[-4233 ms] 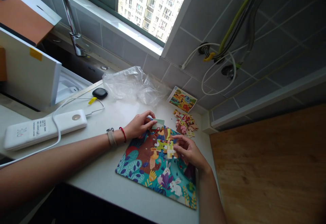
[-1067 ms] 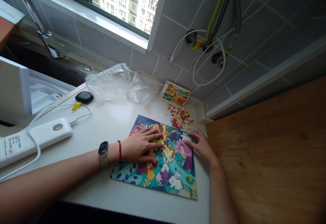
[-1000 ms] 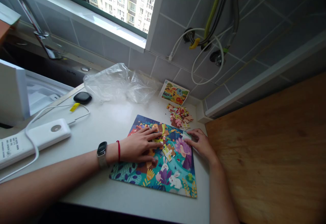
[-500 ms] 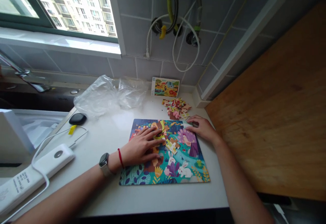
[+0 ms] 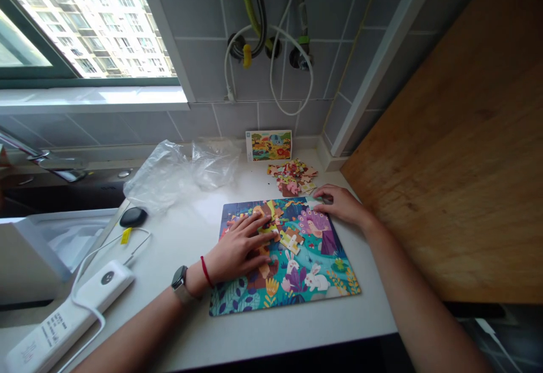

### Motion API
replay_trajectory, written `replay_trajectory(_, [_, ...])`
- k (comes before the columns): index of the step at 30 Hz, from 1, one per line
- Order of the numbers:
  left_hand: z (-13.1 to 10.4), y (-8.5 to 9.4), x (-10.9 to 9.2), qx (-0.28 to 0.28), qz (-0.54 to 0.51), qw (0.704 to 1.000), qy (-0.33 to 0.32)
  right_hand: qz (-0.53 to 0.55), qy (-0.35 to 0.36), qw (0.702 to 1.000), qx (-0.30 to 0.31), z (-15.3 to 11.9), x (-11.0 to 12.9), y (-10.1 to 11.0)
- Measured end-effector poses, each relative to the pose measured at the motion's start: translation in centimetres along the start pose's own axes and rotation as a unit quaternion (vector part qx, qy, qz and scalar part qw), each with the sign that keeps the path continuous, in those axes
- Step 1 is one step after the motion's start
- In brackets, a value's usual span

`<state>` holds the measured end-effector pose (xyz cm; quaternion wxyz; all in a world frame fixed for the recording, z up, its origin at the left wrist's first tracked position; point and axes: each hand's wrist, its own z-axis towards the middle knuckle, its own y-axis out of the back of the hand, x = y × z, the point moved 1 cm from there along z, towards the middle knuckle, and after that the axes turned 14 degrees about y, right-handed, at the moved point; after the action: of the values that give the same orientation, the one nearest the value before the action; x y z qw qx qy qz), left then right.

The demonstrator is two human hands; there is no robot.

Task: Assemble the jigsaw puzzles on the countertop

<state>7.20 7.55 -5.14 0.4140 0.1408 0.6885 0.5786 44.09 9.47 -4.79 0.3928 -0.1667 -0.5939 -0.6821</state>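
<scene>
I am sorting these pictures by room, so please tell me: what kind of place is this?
It looks like a kitchen, probably: there is a metal tap over a dark sink, set beside a pale countertop under the window.

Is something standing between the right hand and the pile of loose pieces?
Nothing visible stands between the right hand and the pile, which lies just past the board's far edge. The card is behind the pile, the plastic left of it.
</scene>
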Motion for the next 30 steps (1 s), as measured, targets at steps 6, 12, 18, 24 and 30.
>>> replay_trajectory(6, [0.1,0.1,-0.1,0.005,0.004,1.000,0.002,0.001,-0.004,1.000,-0.006,-0.1,0.1,-0.2])
replay_trajectory(12, [0.1,0.1,-0.1,0.013,0.014,1.000,0.005,0.022,-0.014,0.992,-0.122,0.4,-0.6,0.2])
replay_trajectory(18, [0.0,0.3,-0.1,0.008,0.010,1.000,0.004,0.025,-0.042,0.966,-0.254,0.9,-2.3,-0.7])
replay_trajectory(24, [0.2,1.4,-0.5,-0.007,-0.031,0.999,0.000,0.027,-0.039,0.964,-0.262,1.2,-2.3,-2.1])
replay_trajectory(30, [0.2,1.7,-0.3,-0.016,-0.082,0.996,-0.010,0.033,-0.037,0.963,-0.264,1.2,-2.5,-1.7])
